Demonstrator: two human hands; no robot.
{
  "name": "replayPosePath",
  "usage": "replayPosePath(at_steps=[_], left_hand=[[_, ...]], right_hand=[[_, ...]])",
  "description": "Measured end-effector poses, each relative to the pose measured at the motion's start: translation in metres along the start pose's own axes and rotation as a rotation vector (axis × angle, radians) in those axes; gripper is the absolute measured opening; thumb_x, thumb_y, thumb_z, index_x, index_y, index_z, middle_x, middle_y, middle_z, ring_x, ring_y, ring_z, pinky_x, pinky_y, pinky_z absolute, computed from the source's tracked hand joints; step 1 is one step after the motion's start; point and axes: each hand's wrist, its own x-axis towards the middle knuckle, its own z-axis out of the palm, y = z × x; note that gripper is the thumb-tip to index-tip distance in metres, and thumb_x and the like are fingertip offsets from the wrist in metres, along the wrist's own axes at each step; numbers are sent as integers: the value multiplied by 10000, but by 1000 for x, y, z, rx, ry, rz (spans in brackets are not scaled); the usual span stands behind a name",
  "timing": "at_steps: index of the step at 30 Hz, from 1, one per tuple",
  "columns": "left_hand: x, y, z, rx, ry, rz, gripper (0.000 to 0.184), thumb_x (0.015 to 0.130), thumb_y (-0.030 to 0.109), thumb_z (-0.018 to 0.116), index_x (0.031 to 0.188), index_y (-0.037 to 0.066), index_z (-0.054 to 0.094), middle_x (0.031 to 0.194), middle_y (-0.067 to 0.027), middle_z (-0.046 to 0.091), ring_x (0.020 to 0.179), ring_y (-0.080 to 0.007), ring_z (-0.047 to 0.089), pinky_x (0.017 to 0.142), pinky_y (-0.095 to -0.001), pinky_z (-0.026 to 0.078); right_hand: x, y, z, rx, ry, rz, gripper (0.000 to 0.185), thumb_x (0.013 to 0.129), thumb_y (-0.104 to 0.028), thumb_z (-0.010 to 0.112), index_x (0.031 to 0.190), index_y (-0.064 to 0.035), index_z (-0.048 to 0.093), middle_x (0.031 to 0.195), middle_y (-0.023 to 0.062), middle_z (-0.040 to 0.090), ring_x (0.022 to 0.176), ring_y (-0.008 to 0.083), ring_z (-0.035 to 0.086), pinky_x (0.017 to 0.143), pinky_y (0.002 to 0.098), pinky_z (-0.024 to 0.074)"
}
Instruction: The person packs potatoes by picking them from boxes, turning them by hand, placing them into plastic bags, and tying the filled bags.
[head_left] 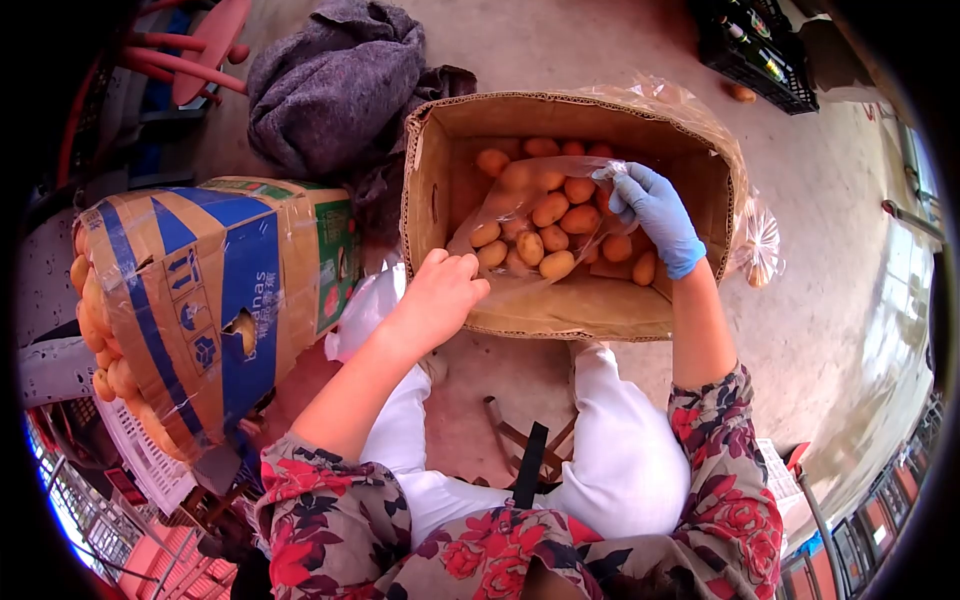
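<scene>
A clear plastic bag [505,205] with several potatoes [550,208] showing in and around it lies inside an open cardboard box [590,318]. My right hand [650,208], in a blue glove, pinches the gathered upper right end of the bag. Bare and with fingers curled, my left hand [443,290] is over the box's near left edge, at the bag's left side; it seems to hold the thin plastic there. More loose potatoes rest on the box floor beyond the bag and to its right.
At left stands a banana carton [215,290] full of potatoes. Dark cloth [335,85] lies beyond it. A black crate [757,50] with bottles is at the upper right, near a loose potato [741,92] on the floor. Clear plastic [757,235] hangs off the box's right side.
</scene>
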Motion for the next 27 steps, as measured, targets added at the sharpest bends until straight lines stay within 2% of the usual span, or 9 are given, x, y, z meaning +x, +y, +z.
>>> replayPosePath(at_steps=[7,10,11,14,17,20,23,26,27], left_hand=[[2,-4,-2,-14,-6,-7,91,708,35,547,768,73,603,759,-76,495,763,-247,483,750,-325,376],[5,5,1,-299,-78,180,77,689,53,582,758,84,590,741,-64,502,746,-252,490,752,-330,376],[5,12,-1,-287,-108,235,72,692,71,607,749,95,569,718,-45,514,740,-240,507,765,-328,375],[5,31,-33,-578,-172,324,64,716,81,609,750,100,558,711,-35,521,749,-217,519,789,-324,368],[7,30,-53,-588,-217,309,66,734,90,617,759,118,563,704,-24,524,746,-197,524,816,-333,355],[7,25,-39,-507,-200,266,74,732,90,622,774,135,581,708,-18,525,743,-197,527,813,-338,356],[5,19,3,-431,-145,202,90,725,89,629,786,147,596,716,-14,528,748,-200,532,798,-336,363],[1,17,29,-456,-85,173,109,711,88,636,793,152,603,723,-15,529,758,-204,534,773,-334,374],[0,17,34,-478,-70,171,115,706,88,638,795,153,605,725,-16,530,761,-206,534,764,-333,379]], right_hand=[[1,0,2,4,31,-23,188,907,-218,495,913,-70,612,659,-47,520,586,41,450,531,184,377],[-7,-13,-2,-83,-50,144,185,885,-209,513,858,-60,620,643,-48,510,571,42,441,530,182,369],[-16,-20,-1,-71,-55,112,225,873,-199,514,764,-36,624,629,-23,538,577,56,466,529,210,379],[-57,-58,5,-227,-28,68,243,862,-174,516,708,-19,622,632,12,573,598,66,493,539,252,401],[-77,-69,2,-352,-94,30,277,848,-166,521,633,-12,603,653,88,617,599,137,556,554,289,423],[-59,-52,-3,-718,77,17,238,833,-188,542,667,-24,587,631,121,594,567,246,572,574,318,451],[-36,-18,1,-1337,447,-186,217,825,-232,553,736,-35,574,684,152,578,654,319,572,597,371,468],[-1,-30,22,-1267,532,-593,208,817,-258,558,823,-51,566,763,139,566,751,297,577,633,408,470],[18,-26,34,-1119,431,-592,242,808,-279,568,859,-43,569,831,156,572,823,312,568,670,413,470]])
